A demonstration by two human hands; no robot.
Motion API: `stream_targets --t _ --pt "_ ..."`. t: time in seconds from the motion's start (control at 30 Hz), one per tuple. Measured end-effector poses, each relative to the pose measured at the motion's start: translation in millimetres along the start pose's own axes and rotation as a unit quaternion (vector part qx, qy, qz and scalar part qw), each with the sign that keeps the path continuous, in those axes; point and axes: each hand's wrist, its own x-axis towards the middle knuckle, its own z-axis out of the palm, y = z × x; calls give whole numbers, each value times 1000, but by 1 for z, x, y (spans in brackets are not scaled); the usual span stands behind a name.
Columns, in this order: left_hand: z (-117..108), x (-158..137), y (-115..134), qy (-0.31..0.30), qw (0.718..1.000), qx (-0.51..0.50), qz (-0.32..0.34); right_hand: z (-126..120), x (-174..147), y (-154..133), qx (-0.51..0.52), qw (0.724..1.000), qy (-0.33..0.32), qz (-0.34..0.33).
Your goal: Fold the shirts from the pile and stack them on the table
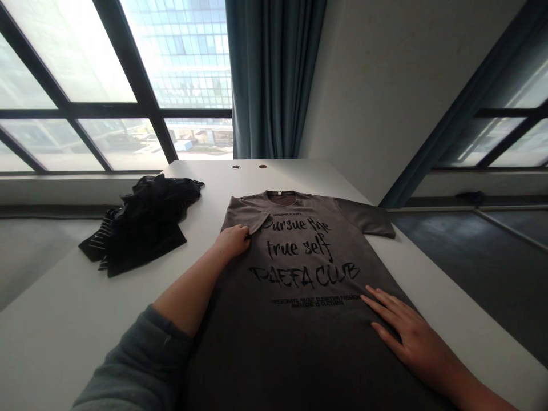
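A dark grey-brown T-shirt [317, 337] with black lettering lies front side up on the white table, its collar pointing away from me. My left hand [233, 241] is closed on the shirt's left sleeve [248, 211], which is folded inward over the chest and covers the start of the lettering. Flat on the lower right part of the shirt rests my right hand [402, 325], fingers stretched out and holding nothing. The right sleeve [368, 217] is spread outward, its cuff reaching the table's right edge. My forearms hide parts of the shirt's sides.
On the left of the white table [51, 337] lies a crumpled heap of black clothes [145, 222], some of it striped. Two round holes [262, 166] are set in the table's far end. Beyond stand a blue curtain [274, 80] and large windows [192, 57].
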Motion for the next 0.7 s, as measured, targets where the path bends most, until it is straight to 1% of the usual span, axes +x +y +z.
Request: stream_targets --t 0.1,0.23,0.37,0.4,0.47,0.57,0.7 --pt "3 3 3 23 999 -24 -17 -1 0 -1 1 1000 1 -1" --pt "3 4 3 57 997 -57 -3 -3 1 -2 2 1000 3 -3" --pt "8 3 -4 111 993 -36 14 -4 1 -3 5 1000 2 2" --pt "12 4 -7 114 993 -31 16 -4 1 -4 7 1000 0 3" --pt "21 5 -14 86 996 -27 12 -5 2 -4 9 1000 -3 5" --pt "35 8 -25 23 999 -31 -3 -6 3 -5 7 1000 -9 8" --pt "40 9 -35 -8 999 -43 5 -7 3 -8 3 1000 -22 12"
